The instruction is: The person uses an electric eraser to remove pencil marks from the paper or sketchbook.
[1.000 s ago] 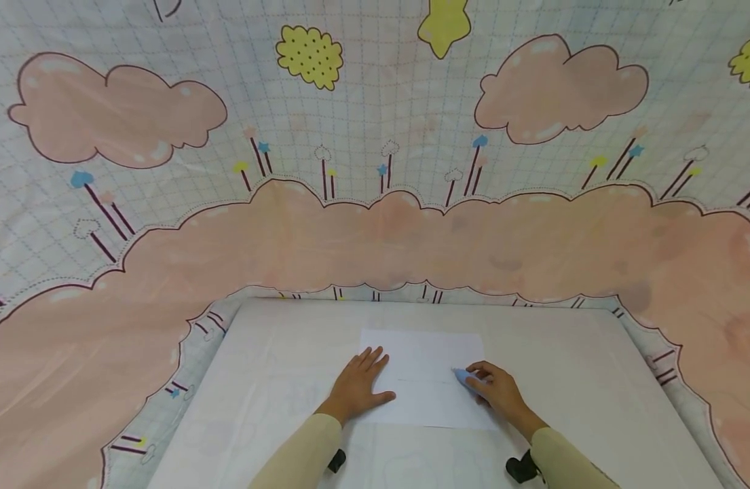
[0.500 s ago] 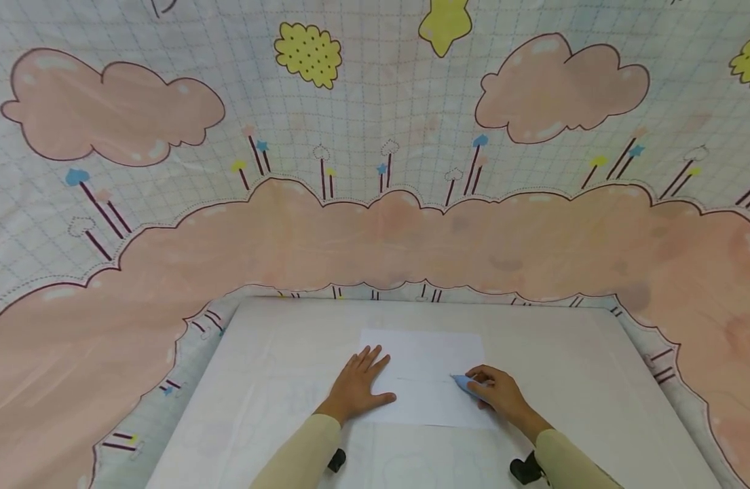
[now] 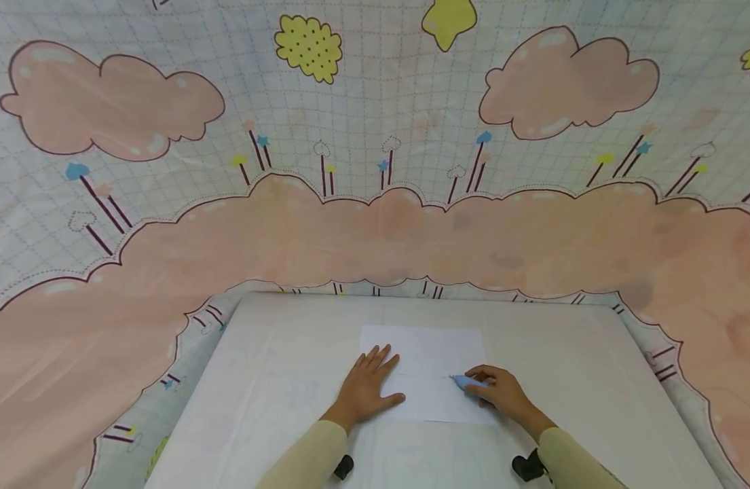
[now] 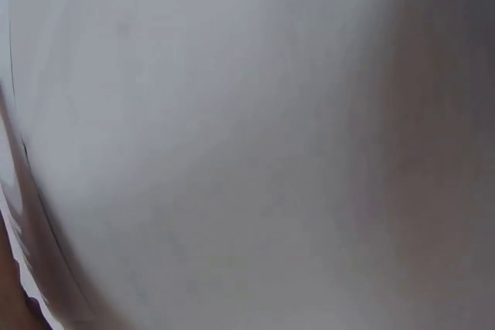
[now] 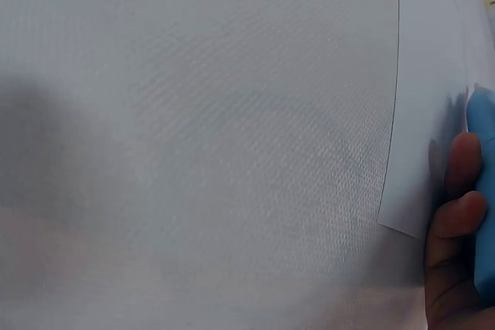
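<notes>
A white sheet of paper (image 3: 436, 346) lies flat on the white tabletop in the head view. My left hand (image 3: 365, 387) rests on its left part, fingers spread. At the right part, my right hand (image 3: 503, 394) grips a blue pen-like tool (image 3: 466, 382) whose tip points left and meets the paper. A faint line runs across the sheet between the hands. In the right wrist view, curled fingers (image 5: 456, 218) hold the blue tool (image 5: 483, 183) beside the paper (image 5: 421, 98). The left wrist view shows mostly blurred white surface, with a bit of hand (image 4: 14, 291) at the lower left edge.
The white table (image 3: 277, 353) has its far edge against a hanging cloth (image 3: 375, 238) printed with clouds and stars. Black devices (image 3: 344, 466) sit under both wrists, the right one (image 3: 527, 466) beside the sleeve. The cloth also drapes past both table sides.
My left hand has shifted slightly right on the paper. The tool's tip has moved slightly left and down since a second ago, with my right hand still gripping it. The head view has shifted a little.
</notes>
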`<state>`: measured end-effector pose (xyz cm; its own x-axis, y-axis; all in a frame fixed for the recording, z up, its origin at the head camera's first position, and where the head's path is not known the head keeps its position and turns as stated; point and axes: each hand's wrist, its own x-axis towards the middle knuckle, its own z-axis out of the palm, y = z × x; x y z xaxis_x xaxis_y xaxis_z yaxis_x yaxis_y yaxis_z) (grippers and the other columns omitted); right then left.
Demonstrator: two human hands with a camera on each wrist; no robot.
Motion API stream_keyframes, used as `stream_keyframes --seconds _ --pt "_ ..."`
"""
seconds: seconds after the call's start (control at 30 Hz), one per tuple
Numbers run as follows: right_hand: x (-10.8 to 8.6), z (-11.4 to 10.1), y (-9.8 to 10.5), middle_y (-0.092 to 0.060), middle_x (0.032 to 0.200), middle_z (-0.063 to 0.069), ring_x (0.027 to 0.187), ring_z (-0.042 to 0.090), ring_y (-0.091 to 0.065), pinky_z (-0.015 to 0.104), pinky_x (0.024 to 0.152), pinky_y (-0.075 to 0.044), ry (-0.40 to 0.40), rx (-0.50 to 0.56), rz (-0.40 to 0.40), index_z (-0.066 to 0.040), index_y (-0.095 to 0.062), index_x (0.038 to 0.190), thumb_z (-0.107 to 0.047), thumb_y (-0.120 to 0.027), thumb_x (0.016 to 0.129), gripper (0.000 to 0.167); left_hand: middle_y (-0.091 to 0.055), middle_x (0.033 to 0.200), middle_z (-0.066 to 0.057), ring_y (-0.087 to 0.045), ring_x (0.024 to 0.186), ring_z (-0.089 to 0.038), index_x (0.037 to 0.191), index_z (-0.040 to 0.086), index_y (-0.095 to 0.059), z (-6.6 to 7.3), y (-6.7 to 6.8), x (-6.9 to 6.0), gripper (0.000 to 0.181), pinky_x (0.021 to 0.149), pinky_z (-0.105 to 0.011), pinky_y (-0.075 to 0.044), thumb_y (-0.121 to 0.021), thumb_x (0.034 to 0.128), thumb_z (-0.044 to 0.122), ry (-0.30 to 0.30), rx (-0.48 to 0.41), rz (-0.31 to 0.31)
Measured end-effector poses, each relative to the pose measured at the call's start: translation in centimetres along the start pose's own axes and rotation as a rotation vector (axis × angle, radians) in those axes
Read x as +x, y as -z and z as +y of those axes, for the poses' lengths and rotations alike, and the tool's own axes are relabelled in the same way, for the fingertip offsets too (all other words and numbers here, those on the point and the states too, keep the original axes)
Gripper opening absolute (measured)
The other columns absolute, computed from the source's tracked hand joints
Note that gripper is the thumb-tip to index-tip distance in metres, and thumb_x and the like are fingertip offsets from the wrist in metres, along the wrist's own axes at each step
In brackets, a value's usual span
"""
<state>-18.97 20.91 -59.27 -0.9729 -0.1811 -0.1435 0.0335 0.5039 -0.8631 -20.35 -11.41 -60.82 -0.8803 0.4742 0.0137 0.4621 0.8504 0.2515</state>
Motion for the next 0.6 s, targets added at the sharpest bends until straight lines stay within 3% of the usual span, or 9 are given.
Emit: stream_keyframes --seconds 0.2,0.37,0.6 --pt "-0.2 0.2 0.0 -0.069 0.103 0.008 0.07 0.011 -0.06 0.023 0.061 -0.052 0.005 -0.028 0.004 -0.005 -0.07 0.11 -0.024 -0.072 0.09 0.028 -0.026 0.163 -0.004 -0.022 0.15 -0.028 0.153 0.02 -0.037 0.0 -0.5 -0.7 0.081 0.12 -0.051 -0.022 -0.051 0.0891 0.068 0.001 -0.012 0.023" --pt "-0.4 0.2 -0.1 -0.069 0.101 0.007 0.077 0.011 -0.059 0.023 0.061 -0.053 -0.001 -0.012 0.016 -0.005 -0.071 0.108 -0.023 -0.072 0.09 0.025 -0.025 0.163 -0.004 -0.02 0.151 -0.028 0.153 0.02 -0.037 -0.2 -0.6 -1.1 0.081 0.121 -0.05 -0.02 -0.049 0.0897 0.068 -0.001 -0.013 0.018" --pt "-0.4 0.5 -0.3 -0.069 0.1 0.006 0.068 0.012 -0.061 0.023 0.06 -0.053 -0.034 0.003 0.05 -0.006 -0.072 0.106 -0.023 -0.076 0.086 0.026 -0.027 0.162 -0.005 -0.022 0.15 -0.029 0.153 0.019 -0.038 -0.2 -0.7 -1.3 0.081 0.12 -0.051 -0.021 -0.05 0.0897 0.068 -0.012 -0.013 0.026"
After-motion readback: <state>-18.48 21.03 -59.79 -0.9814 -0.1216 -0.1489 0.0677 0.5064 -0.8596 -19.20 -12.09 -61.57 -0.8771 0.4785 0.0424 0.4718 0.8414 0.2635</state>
